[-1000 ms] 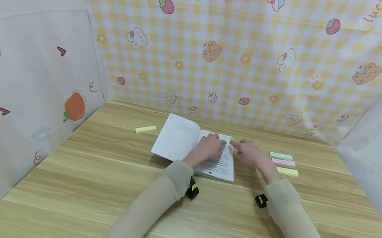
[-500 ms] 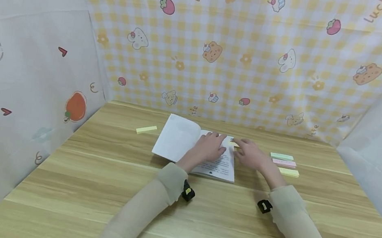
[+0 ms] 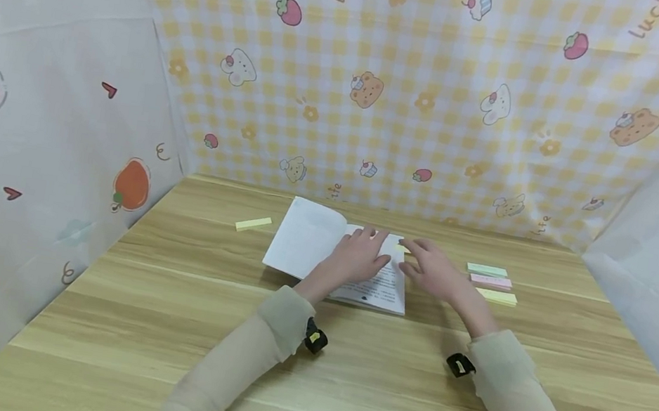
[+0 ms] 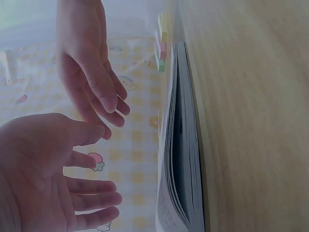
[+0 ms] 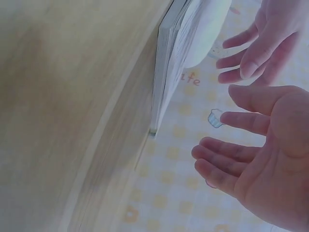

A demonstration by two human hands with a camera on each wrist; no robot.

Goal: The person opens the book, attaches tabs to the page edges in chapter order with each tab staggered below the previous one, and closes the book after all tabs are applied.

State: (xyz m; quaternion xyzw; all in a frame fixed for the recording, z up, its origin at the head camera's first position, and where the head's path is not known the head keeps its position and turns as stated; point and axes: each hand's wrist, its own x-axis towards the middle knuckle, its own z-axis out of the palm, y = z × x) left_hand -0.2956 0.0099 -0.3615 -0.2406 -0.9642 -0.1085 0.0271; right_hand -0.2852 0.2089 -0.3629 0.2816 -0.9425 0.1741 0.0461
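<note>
An open book lies at the back of the table, its blank left page (image 3: 305, 237) raised and curved, its right page (image 3: 377, 287) printed. A small yellow sticky tab (image 3: 402, 248) sits at the right page's outer edge, near the top. My left hand (image 3: 355, 258) is above the right page with relaxed, spread fingers. Beside the page's right edge, my right hand (image 3: 436, 272) is held with loose fingers close to the tab. Both wrist views show the left hand (image 4: 38, 169) and right hand (image 5: 275, 145) holding nothing, apart from the book (image 5: 166, 63).
To the right lie green (image 3: 487, 269), pink (image 3: 491, 281) and yellow (image 3: 496, 297) sticky-note pads in a column. A yellow strip pad (image 3: 253, 224) lies left of the book. A patterned curtain (image 3: 378, 135) hangs behind the wooden table (image 3: 366, 388).
A second ago both index fingers touched the yellow tab at the page edge. Since then they have come off it, and the hands have drawn apart with forearms shifting outward. The tab stays on the page.
</note>
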